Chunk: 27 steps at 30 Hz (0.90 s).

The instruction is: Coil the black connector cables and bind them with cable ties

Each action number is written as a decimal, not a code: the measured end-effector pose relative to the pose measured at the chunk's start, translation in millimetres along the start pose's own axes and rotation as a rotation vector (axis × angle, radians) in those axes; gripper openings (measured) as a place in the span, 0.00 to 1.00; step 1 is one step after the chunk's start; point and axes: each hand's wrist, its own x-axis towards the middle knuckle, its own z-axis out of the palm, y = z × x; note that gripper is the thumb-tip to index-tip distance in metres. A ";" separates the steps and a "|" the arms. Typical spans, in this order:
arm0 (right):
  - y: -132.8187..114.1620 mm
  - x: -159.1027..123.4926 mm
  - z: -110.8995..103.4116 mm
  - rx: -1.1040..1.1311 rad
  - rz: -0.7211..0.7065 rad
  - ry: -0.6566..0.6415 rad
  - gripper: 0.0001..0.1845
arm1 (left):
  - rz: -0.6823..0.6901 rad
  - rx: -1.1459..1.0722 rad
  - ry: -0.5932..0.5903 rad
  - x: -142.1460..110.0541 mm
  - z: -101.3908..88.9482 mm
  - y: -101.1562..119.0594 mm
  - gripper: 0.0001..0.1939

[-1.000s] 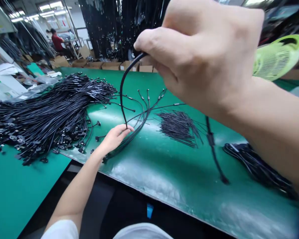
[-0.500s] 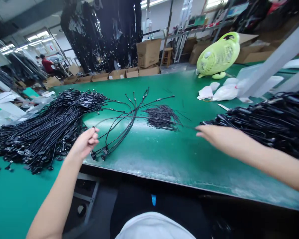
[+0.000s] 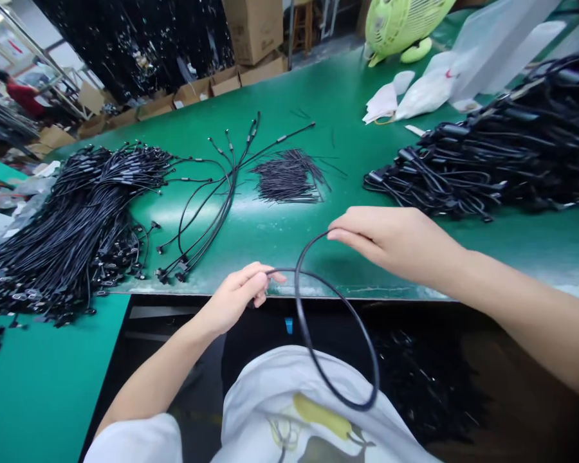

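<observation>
Cable loop (image 3: 302, 315) blocks front; tabletop (image 3: 350, 145) free between thin strips (image 3: 289, 178) and right cable heap (image 3: 502, 151); loose cables (image 3: 229, 190), cable pile (image 3: 77, 212) crowd left

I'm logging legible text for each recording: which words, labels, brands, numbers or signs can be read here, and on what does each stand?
No text can be read.
Cardboard box: faint printed marks, too blurred to read.
Black cable: no marking legible.
White shirt: a printed picture, no words made out.
Small blue patch: too small to tell.
</observation>
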 end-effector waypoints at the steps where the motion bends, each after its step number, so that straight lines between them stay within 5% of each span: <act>1: -2.5 -3.0 4.5 -0.014 -0.022 0.005 0.21 | -0.021 -0.044 0.035 1.6 3.1 -1.4 0.18; 7: -16.8 3.2 12.4 -0.232 0.026 0.032 0.22 | -0.093 -0.343 -0.053 14.2 26.9 -4.8 0.17; 12: 21.2 4.0 17.0 -0.230 0.117 0.025 0.22 | -0.138 -0.536 -0.031 13.6 9.7 -1.0 0.14; 18: 56.9 -32.5 35.4 -0.114 -0.057 -0.007 0.16 | 0.032 -0.919 0.339 8.2 -37.6 12.4 0.08; 22: 25.1 -49.3 32.8 -0.281 -0.280 0.152 0.10 | 0.090 -0.868 0.463 13.8 -42.7 14.3 0.11; 27: -33.5 -52.0 18.4 -0.079 -0.493 0.105 0.13 | -0.066 -0.579 0.317 29.9 -21.3 -2.2 0.19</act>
